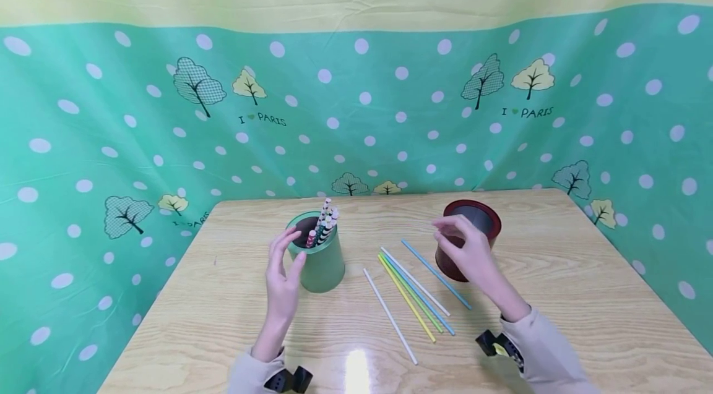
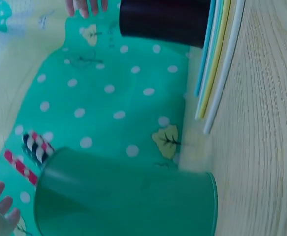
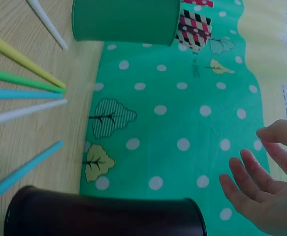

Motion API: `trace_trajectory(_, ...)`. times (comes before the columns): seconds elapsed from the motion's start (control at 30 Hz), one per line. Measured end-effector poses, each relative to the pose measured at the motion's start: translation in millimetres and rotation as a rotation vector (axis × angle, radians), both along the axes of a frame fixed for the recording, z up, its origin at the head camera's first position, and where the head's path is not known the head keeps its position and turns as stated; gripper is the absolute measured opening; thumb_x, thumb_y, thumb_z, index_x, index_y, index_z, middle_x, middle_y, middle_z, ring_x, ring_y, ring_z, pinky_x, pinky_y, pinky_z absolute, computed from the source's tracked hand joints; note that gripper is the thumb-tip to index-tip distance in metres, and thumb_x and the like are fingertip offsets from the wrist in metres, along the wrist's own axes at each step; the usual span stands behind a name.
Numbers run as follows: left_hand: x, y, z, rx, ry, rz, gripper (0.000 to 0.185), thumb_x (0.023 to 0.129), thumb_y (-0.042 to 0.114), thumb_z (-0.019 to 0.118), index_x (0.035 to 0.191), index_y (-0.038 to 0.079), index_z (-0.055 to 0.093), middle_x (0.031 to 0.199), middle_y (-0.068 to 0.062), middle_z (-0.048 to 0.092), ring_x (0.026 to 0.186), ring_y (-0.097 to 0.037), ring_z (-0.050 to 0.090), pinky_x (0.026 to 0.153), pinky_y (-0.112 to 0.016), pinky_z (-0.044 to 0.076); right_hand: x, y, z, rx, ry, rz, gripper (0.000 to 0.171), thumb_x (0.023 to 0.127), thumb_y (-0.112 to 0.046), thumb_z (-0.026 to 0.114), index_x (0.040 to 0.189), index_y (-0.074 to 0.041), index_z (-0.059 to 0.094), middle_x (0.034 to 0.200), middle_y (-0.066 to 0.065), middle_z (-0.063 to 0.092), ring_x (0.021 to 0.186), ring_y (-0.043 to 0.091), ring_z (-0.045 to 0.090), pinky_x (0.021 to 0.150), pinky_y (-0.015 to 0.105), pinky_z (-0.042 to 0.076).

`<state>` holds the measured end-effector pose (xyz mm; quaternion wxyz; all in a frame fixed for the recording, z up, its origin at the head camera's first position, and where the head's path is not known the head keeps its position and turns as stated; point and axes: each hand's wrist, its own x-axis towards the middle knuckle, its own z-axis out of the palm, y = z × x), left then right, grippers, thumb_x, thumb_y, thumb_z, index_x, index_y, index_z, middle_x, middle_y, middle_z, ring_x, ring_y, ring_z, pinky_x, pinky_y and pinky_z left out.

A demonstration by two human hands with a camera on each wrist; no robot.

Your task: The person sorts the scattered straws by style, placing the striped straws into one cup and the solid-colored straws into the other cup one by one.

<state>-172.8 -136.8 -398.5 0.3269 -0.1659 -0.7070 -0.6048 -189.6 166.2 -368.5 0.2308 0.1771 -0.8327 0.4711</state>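
A green cup [image 1: 322, 260] stands on the wooden table [image 1: 557, 295] with several striped straws [image 1: 323, 225] upright in it. My left hand [image 1: 288, 255] is at the cup's left side, fingers straight by the rim and holding nothing. A dark red cup [image 1: 483, 216] stands to the right. My right hand [image 1: 455, 238] hovers in front of it with loosely curled fingers and nothing in them. Several plain straws [image 1: 414, 292] lie flat between the cups. The left wrist view shows the green cup [image 2: 128, 196] close up. The right wrist view shows the dark cup [image 3: 104, 216] and my empty right hand [image 3: 266, 191].
A green dotted cloth [image 1: 390, 103] walls in the table at the back and on both sides. The plain straws fan out toward the front edge; a white one [image 1: 390, 315] lies apart on the left. Bare wood shows right of the dark cup.
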Motion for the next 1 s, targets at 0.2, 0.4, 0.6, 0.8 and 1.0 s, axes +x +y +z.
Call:
trace_trajectory(0.2,6.5,18,2.8,-0.125,0.118,-0.078,0.030,0.079,-0.011,0.051,0.109,-0.008,0.052,0.122,-0.024,0.043,0.119,-0.024,0.037,0.102,-0.026,0.023,2.0,18,-5.4,0.029,0.082,-0.073,0.019,0.078,0.003,0.062,0.097,-0.001,0.060,0.093,0.007,0.058,0.087,0.018,0.055,0.074,0.014,0.042)
trace_trajectory(0.4,11.5,37,0.0,-0.221,0.190,-0.124,0.032,0.075,-0.008,0.055,0.107,-0.002,0.055,0.120,-0.020,0.047,0.118,-0.028,0.039,0.102,-0.031,0.024,1.6,35,-11.9,0.071,0.156,-0.151,0.022,0.075,0.007,0.063,0.095,-0.002,0.061,0.092,0.007,0.057,0.083,0.017,0.051,0.067,0.012,0.040)
trace_trajectory(0.6,10.4,49,-8.1,-0.291,0.191,-0.211,0.031,0.074,-0.007,0.058,0.105,-0.002,0.055,0.117,-0.020,0.049,0.111,-0.030,0.045,0.097,-0.033,0.032,0.7,51,-18.9,0.070,0.157,-0.192,0.021,0.076,0.009,0.061,0.095,0.001,0.060,0.093,0.010,0.056,0.082,0.019,0.047,0.071,0.010,0.035)
trace_trajectory(0.8,10.4,56,-17.7,-0.360,0.068,-0.306,0.032,0.075,-0.004,0.061,0.106,0.002,0.056,0.118,-0.016,0.051,0.110,-0.030,0.046,0.094,-0.038,0.035,0.1,61,-25.9,0.069,0.144,-0.227,0.019,0.076,0.006,0.061,0.094,0.000,0.061,0.095,0.013,0.057,0.092,0.018,0.047,0.083,0.006,0.028)
trace_trajectory(1.0,8.4,61,-26.4,-0.467,-0.007,-0.383,0.030,0.078,0.003,0.061,0.107,0.007,0.057,0.116,-0.008,0.053,0.110,-0.026,0.048,0.091,-0.040,0.038,-2.5,68,-31.6,0.069,0.151,-0.237,0.021,0.075,0.005,0.064,0.095,-0.001,0.062,0.100,0.013,0.057,0.098,0.017,0.045,0.086,0.008,0.027)
